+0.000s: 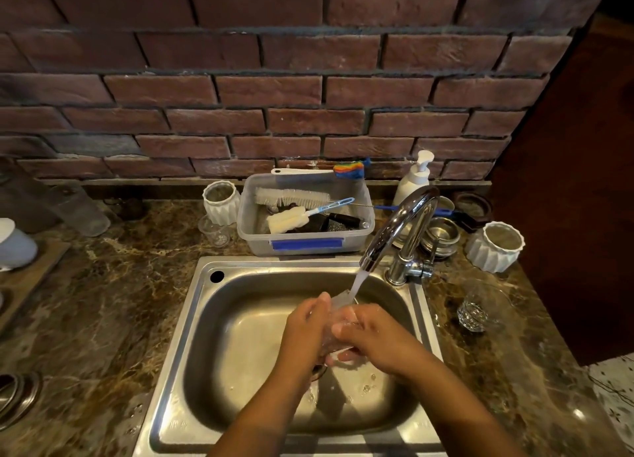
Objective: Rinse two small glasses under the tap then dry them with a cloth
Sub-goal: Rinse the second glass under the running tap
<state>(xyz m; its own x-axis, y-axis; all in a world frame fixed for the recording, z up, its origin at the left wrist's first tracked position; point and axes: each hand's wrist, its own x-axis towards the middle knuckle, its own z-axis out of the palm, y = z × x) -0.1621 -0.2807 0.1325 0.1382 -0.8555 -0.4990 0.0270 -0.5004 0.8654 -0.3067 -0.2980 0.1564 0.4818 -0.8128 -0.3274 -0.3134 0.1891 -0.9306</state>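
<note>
Both hands are over the steel sink (pixel 192 322), held together under the running tap (pixel 398 228). The left hand (pixel 305 333) wraps the near side of a small clear glass (pixel 338 333), fingers curled round it, thumb up by the rim. The right hand (pixel 374 336) closes on the glass from the other side, its fingers bent across the front. The glass sits between the two palms, tilted, its mouth towards the tap. The stream of water (pixel 358 281) drops from the spout and lands on the glass's upper end, just above the fingertips. Drops speckle the basin floor below the wrists.

A second glass (pixel 475 314) stands on the marble counter (pixel 103 302) to the right of the sink, well apart from the hands. A third small glass (pixel 216 231) stands behind the sink on the left, just beside a white ribbed pot (pixel 221 202). Next to these is a clear plastic tub (pixel 305 240) with brushes in it. A white pump bottle (pixel 413 178) stands behind the tap, against the brick wall (pixel 240 96). Another white ribbed pot (pixel 494 247) is at the far right, near some stacked metal lids (pixel 442 235).

I cannot see a cloth from here.
</note>
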